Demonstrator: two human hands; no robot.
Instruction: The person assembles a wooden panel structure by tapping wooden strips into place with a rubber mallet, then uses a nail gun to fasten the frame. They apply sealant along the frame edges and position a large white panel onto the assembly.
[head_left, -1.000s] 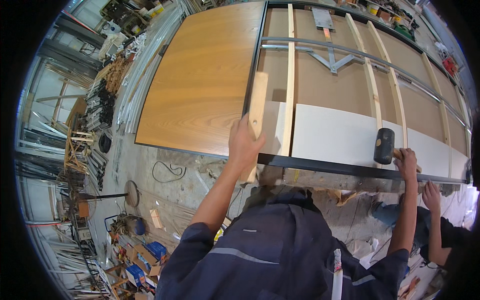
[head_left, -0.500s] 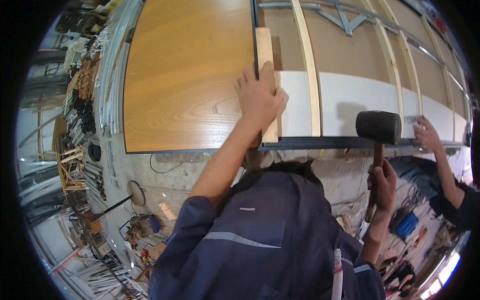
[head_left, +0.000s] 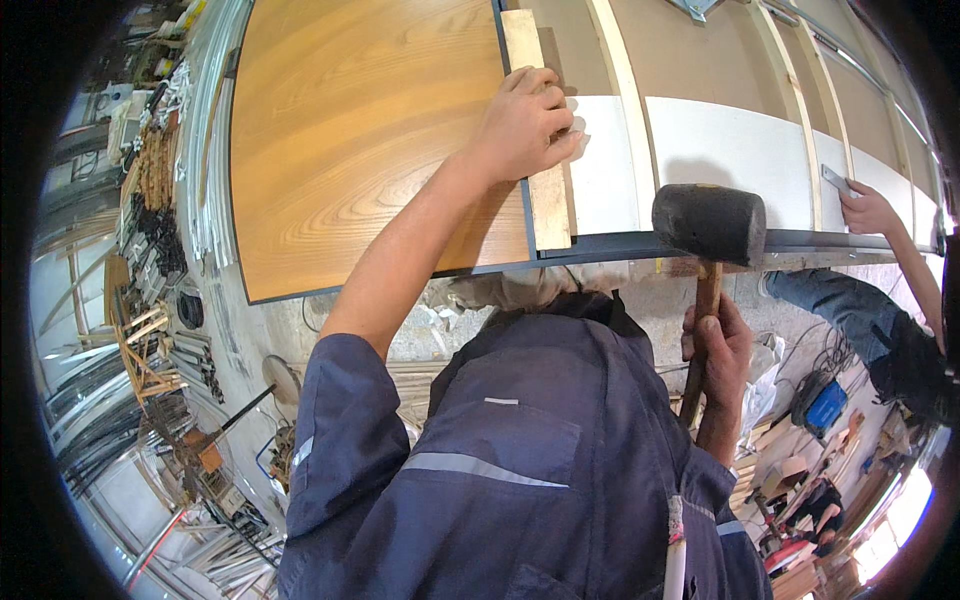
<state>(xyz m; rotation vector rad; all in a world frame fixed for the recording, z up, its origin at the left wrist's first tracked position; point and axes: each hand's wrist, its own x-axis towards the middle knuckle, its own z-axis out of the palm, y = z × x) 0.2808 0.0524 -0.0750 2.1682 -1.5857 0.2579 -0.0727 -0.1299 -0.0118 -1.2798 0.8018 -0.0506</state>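
In my right hand (head_left: 722,350) is the wooden handle of a black-headed rubber mallet (head_left: 710,222), its head up by the dark metal edge (head_left: 610,246) of the frame. My left hand (head_left: 530,125) curls its fingers over a short pale wooden strip (head_left: 550,208). That strip lies along the right edge of a wood-grain panel (head_left: 370,130), over the seam with the open framed section. The mallet head is apart from the strip, to its right. Further right, a white board (head_left: 725,140) lies under several upright battens (head_left: 632,140).
At the far right a co-worker's hand (head_left: 868,210) holds a small flat metal piece (head_left: 836,180) by a batten. Long metal profiles (head_left: 208,150) stand left of the panel. Wood scraps and a blue case (head_left: 825,405) lie on the floor.
The mallet has swung left toward the strip in my right hand. My left hand has closed further over the strip. The view has shifted, and the co-worker's metal piece now sits tilted.
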